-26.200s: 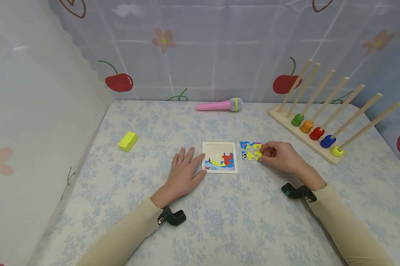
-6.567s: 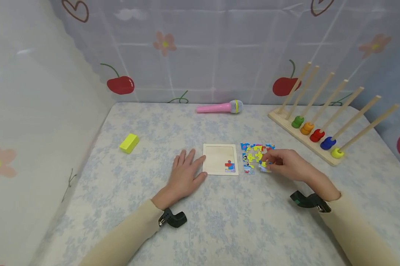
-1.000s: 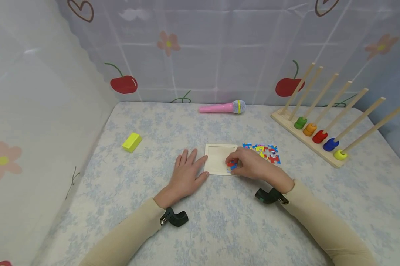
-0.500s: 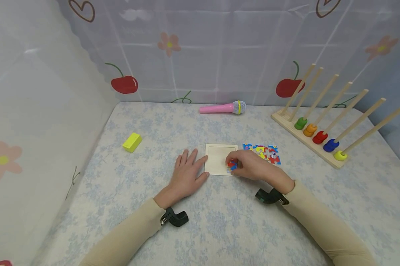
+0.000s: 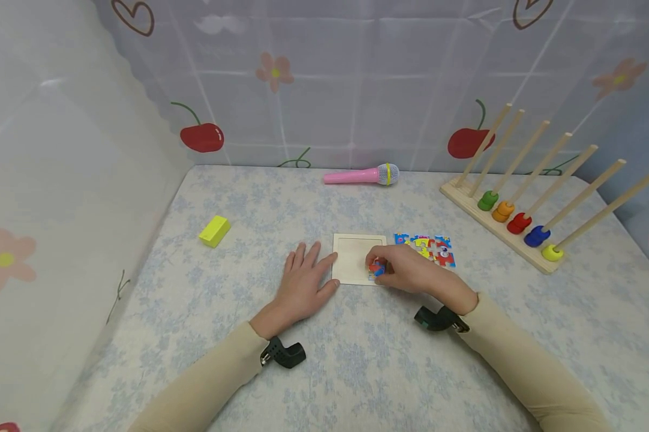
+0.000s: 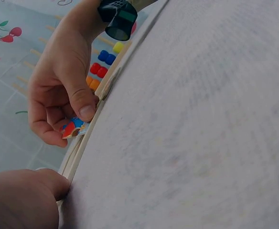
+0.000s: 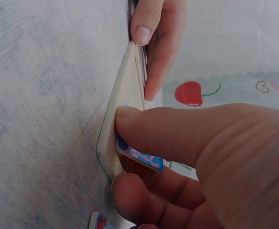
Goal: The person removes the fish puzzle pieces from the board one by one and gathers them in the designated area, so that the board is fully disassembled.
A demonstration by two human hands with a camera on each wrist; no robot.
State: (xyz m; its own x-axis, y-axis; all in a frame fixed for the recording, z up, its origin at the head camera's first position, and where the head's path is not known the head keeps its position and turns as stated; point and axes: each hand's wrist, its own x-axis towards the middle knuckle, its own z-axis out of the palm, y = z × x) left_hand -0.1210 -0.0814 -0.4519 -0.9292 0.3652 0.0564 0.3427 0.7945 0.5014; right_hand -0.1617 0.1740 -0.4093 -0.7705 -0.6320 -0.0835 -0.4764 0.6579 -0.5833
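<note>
My right hand (image 5: 411, 268) pinches a red and blue puzzle piece (image 5: 377, 267) between thumb and fingers at the lower right corner of the square wooden puzzle tray (image 5: 350, 259). In the right wrist view the piece (image 7: 142, 157) stands tilted up from the tray's floor. My left hand (image 5: 299, 288) lies with its fingers spread, its thumb and index fingertip touching the tray's left edge. Right of the tray, several colourful puzzle pieces (image 5: 444, 255) lie close together on the table, partly hidden behind my right hand.
A pink toy microphone (image 5: 357, 176) lies at the back. To the right stands a wooden peg rack (image 5: 497, 231) with coloured beads and tall sticks. A yellow block (image 5: 214, 231) sits on the left. Patterned cloth (image 5: 324, 372) covers the table.
Since the oldest frame, puzzle pieces have left the tray and gathered at its right. My right hand has since moved left to the tray's last piece. Over the last second, hardly anything moves.
</note>
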